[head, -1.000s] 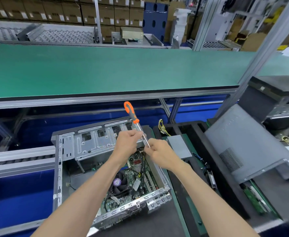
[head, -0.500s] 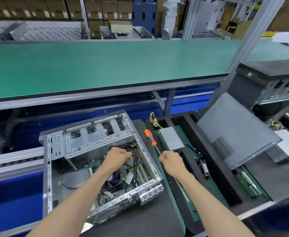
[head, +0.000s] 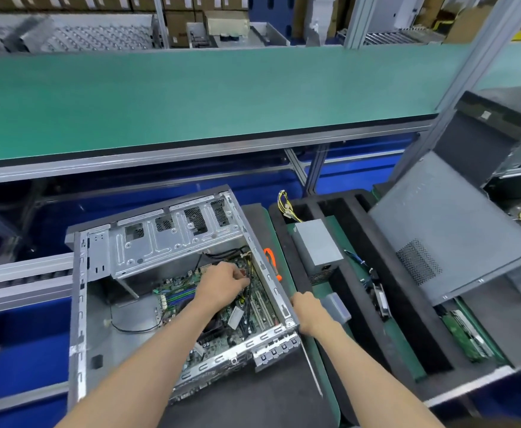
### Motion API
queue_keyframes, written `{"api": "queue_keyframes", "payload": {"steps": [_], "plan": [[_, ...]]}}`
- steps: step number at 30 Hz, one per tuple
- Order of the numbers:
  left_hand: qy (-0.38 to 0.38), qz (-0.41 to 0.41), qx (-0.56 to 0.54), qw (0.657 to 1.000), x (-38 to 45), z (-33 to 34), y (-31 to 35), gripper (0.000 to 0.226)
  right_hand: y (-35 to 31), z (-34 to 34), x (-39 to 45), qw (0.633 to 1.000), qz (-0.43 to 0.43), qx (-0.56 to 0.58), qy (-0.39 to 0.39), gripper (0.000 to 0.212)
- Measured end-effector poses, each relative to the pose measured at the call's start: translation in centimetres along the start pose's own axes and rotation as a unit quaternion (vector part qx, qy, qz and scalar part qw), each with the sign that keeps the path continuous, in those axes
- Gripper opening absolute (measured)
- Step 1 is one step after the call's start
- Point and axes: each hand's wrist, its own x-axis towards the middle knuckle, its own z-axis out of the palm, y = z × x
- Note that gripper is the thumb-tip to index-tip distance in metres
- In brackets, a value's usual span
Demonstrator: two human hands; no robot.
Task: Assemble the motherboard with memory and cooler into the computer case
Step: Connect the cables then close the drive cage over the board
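With the motherboard (head: 222,307) already lying in the open computer case (head: 148,242), my left hand (head: 222,284) pinches what seems a cable near its far edge, my right hand (head: 307,310) curls over the case's side rail, screwdriver (head: 272,263) lying beside, wiring unfinished

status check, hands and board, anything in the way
Left hand in the case, fingers at cables over the board. Right hand grips case edge. Screwdriver lies outside.
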Motion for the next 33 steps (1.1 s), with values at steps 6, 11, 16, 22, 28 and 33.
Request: {"api": "queue_keyframes", "payload": {"steps": [6, 11, 16, 22, 28, 33], "plan": [[-0.053, 0.019, 0.009, 0.998, 0.7, 0.2, -0.3, 0.029, -0.4, -0.2, 0.5, 0.991, -0.024, -0.123, -0.040, 0.036], [-0.099, 0.028, -0.007, 0.995, 0.9, -0.2, -0.8, 0.024, -0.7, -1.0, 0.7, 0.999, -0.016, -0.050, 0.009, 0.012], [-0.114, 0.026, -0.083, 0.990, 0.8, -1.0, -1.3, 0.019, -1.8, -4.0, 0.8, 0.974, -0.031, 0.139, 0.178, 0.042], [-0.094, -0.095, -0.440, 0.888, -0.2, -2.5, -2.8, 0.027, -6.2, -6.5, -1.4, 0.910, -0.161, 0.191, 0.331, 0.024], [-0.087, -0.112, -0.716, 0.683, -2.6, -3.8, -3.9, 0.068, -11.8, -4.5, -2.3, 0.901, -0.310, 0.113, 0.280, 0.007], [-0.081, -0.092, -0.764, 0.633, -4.0, -4.8, -4.2, 0.079, -14.0, -2.5, -1.4, 0.908, -0.330, 0.122, 0.228, 0.009]]}}
